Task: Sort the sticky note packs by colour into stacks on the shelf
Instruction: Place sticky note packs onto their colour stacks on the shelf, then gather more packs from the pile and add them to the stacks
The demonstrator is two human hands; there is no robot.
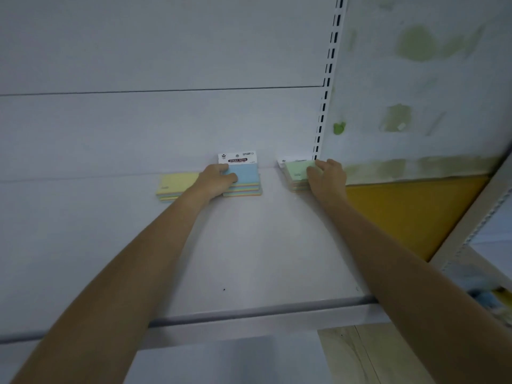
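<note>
Three stacks of sticky note packs lie at the back of the white shelf point(249, 259). A yellow-topped stack point(174, 185) is on the left, a blue-topped stack point(246, 176) with a white "STICKY NOTE" header card is in the middle, and a green-topped stack point(296, 173) sits at the right by the slotted upright. My left hand point(217, 181) grips the left side of the blue-topped stack, fingers over its top pack. My right hand point(328, 177) holds the right edge of the green-topped stack, fingers curled on its top pack.
The white back panel rises behind the stacks. A slotted upright point(324, 106) and a stained side wall point(415, 92) close off the right, with a yellow panel point(410, 212) below. The shelf's front lip point(249, 314) runs under my forearms.
</note>
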